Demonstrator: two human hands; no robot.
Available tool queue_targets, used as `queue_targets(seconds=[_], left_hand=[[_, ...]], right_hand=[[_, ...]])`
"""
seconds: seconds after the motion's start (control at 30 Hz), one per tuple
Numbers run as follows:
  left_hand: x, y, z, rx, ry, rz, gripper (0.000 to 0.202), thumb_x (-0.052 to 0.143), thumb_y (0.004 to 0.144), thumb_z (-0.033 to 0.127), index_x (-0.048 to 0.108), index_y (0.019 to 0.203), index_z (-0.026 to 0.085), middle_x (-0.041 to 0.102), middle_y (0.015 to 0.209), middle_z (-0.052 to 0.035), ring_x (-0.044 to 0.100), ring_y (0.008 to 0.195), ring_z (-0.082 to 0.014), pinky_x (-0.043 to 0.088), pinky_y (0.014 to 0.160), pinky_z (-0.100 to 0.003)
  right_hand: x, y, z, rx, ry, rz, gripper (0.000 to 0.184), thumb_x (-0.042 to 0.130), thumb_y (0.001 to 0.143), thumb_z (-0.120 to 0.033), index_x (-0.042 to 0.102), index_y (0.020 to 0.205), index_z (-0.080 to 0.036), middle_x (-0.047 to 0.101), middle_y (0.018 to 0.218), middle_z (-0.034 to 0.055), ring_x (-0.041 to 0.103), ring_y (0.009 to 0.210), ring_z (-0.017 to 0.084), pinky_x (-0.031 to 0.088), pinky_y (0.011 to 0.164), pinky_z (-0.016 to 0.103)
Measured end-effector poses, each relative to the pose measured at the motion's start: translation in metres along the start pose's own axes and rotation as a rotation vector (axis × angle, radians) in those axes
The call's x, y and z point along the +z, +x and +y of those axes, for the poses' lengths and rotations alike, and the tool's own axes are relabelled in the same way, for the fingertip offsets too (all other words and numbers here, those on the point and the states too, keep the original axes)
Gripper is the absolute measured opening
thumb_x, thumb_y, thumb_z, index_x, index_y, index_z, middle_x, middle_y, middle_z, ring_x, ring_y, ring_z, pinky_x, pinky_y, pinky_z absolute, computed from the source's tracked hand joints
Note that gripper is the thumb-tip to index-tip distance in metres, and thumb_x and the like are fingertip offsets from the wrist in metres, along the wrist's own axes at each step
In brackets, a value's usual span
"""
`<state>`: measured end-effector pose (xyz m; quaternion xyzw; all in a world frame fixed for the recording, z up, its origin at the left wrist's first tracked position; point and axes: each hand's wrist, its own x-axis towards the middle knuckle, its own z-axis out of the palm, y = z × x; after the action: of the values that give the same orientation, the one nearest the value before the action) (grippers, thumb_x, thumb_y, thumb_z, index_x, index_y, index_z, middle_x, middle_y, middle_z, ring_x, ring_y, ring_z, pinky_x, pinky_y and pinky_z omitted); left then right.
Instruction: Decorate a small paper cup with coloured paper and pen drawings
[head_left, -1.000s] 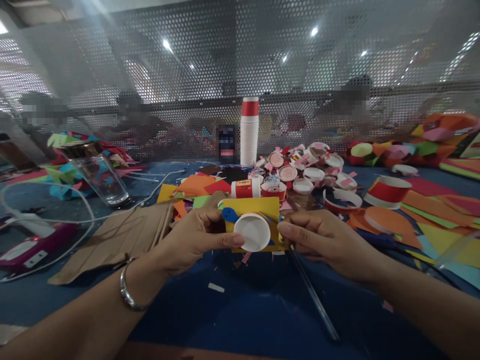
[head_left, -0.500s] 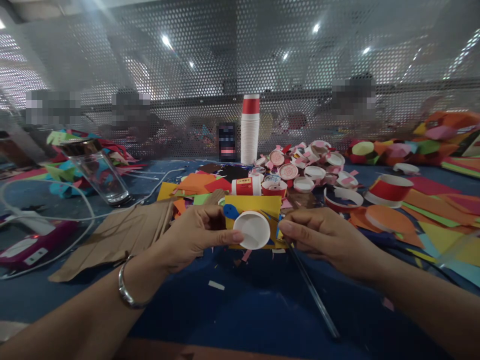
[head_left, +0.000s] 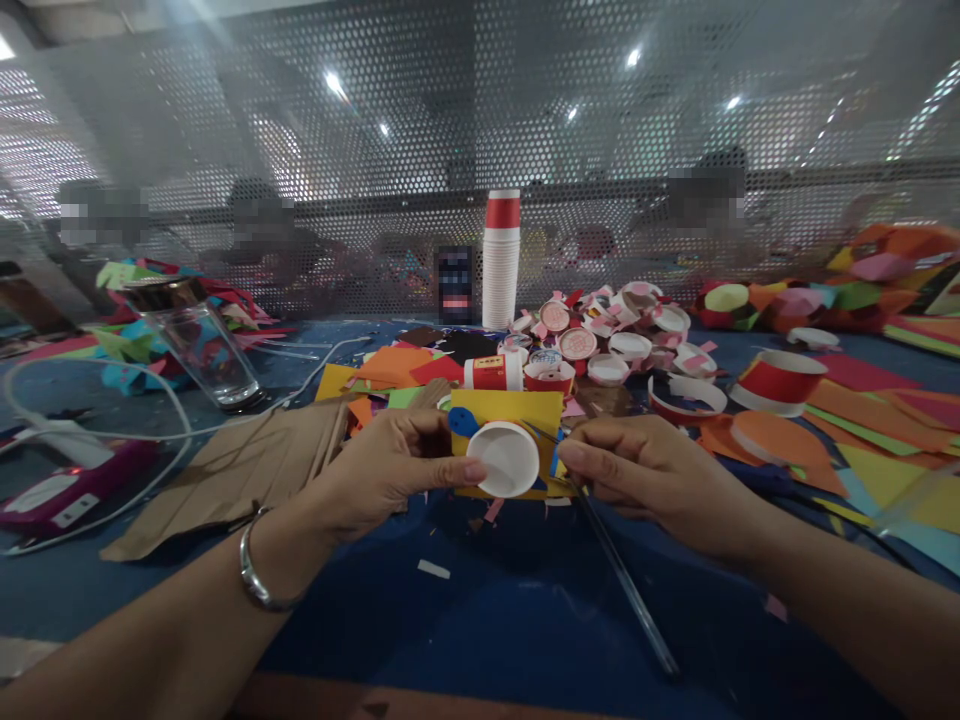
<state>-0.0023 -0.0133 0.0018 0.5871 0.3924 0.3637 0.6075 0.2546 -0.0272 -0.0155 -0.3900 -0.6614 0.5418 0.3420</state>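
Observation:
My left hand (head_left: 397,460) grips a yellow paper card (head_left: 506,405) by its left side, thumb in front on the rim of a shallow white paper-cup base (head_left: 504,460). That round base sits against the card's front, its hollow facing me. A blue paper shape (head_left: 463,422) lies at the card's upper left. Fingers pinched, my right hand (head_left: 622,462) is at the card's right edge. A thin dark pointed tool (head_left: 541,433) reaches from its fingertips over the card; its kind is unclear. Beside the fingertips shows a small blue piece (head_left: 556,460).
A clear rod (head_left: 630,590) slants below my right hand. Behind the card lie cut cup pieces (head_left: 577,343) and a tall cup stack (head_left: 500,270). Flattened cardboard (head_left: 247,465), a glass bottle (head_left: 210,350) and a purple power strip (head_left: 67,500) are left; coloured paper (head_left: 892,420) is right.
The card and cup base have shifted very slightly. Both hands keep nearly the same positions and grips.

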Motion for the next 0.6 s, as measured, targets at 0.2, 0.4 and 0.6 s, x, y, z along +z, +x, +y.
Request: queue_targets(seconds=[0.2, 0.4, 0.6], left_hand=[[-0.0026, 0.0003, -0.0023, -0.005, 0.010, -0.023, 0.025, 0.095, 0.069, 0.024, 0.083, 0.090, 0.016, 0.082, 0.091, -0.0058, 0.073, 0.083, -0.0152, 0.059, 0.079, -0.024], [-0.0037, -0.0004, -0.0030, -0.002, 0.047, -0.044, 0.021, 0.093, 0.072, 0.024, 0.082, 0.088, 0.016, 0.081, 0.088, -0.0051, 0.073, 0.080, -0.0154, 0.058, 0.075, -0.024], [-0.0050, 0.0008, -0.0039, -0.011, 0.087, -0.058, 0.022, 0.093, 0.073, 0.029, 0.080, 0.086, 0.015, 0.080, 0.089, -0.0063, 0.073, 0.083, -0.0177, 0.057, 0.079, -0.028]], right_hand=[[-0.0004, 0.0002, 0.0000, -0.001, -0.025, -0.006, 0.061, 0.068, 0.087, -0.074, 0.045, 0.066, -0.022, 0.026, 0.056, -0.0108, 0.019, 0.045, 0.005, 0.014, 0.040, 0.022], [-0.0013, -0.0021, 0.0019, 0.018, -0.037, -0.010, 0.059, 0.067, 0.088, -0.073, 0.045, 0.067, -0.022, 0.028, 0.056, -0.0105, 0.020, 0.046, 0.005, 0.016, 0.041, 0.022], [-0.0027, -0.0009, 0.0042, 0.011, -0.061, -0.017, 0.058, 0.066, 0.089, -0.073, 0.047, 0.068, -0.022, 0.028, 0.057, -0.0101, 0.020, 0.046, 0.006, 0.016, 0.041, 0.023]])
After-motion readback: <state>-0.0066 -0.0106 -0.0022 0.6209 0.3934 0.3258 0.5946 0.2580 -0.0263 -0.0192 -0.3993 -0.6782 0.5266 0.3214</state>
